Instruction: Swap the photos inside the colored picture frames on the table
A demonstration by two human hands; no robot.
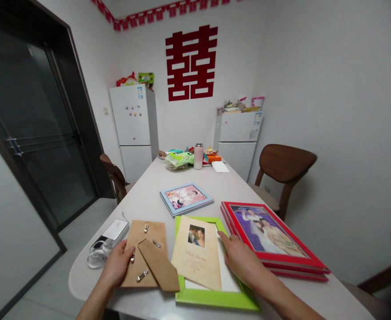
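Observation:
My left hand (117,266) grips the left edge of a brown picture-frame backing board (150,229), thumb on top. Metal clips dot the board, and a folding stand (160,266) lies slantwise across it. To the right is a lime-green picture frame (215,298), flat on the table. Over it, slightly askew, is a cream card (195,262) with a small photo and faint print. My right hand (244,258) reaches across the frame's right side and pinches the card's upper right edge; its lower fingers are partly hidden.
Red picture frames (275,233) are stacked at the right. A light-blue framed picture (186,198) lies farther back. A white device with a cable (113,233) sits at left. A pink bottle (198,156) and snack packets (180,160) stand at the far end. Chairs (287,164) flank the table.

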